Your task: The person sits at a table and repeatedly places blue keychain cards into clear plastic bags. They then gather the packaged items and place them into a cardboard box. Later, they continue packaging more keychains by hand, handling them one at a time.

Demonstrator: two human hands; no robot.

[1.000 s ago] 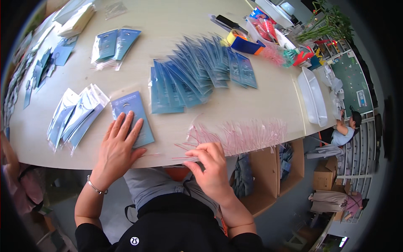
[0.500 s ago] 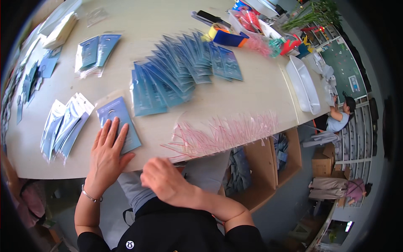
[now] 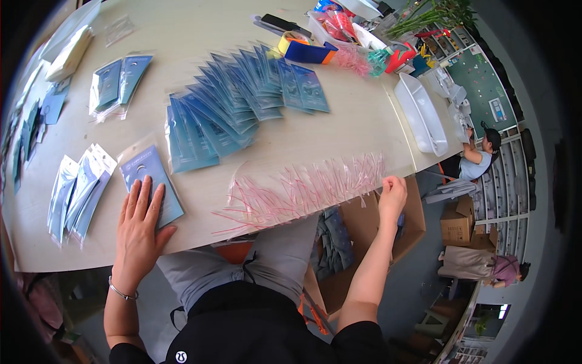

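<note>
My left hand lies flat with fingers stretched on a blue card in a clear plastic sleeve. A small curved shiny piece shows on the card above my fingertips. My right hand is at the right end of a fanned row of clear plastic bags with red strips, along the table's near edge. Its thumb and fingers are pinched together; whatever is between them is too small to make out. Left of the card lie silvery packets. Beyond it, many bagged blue cards overlap in a fan.
Two bagged cards lie at the far left. A white tray stands at the right, below a tape dispenser and a bin of red packets. An open cardboard box holds grey goods below the edge. Another person sits farther right.
My right hand has moved from in front of my body out to the right end of the bag row. The left hand stays on the card. The whole view has shifted slightly.
</note>
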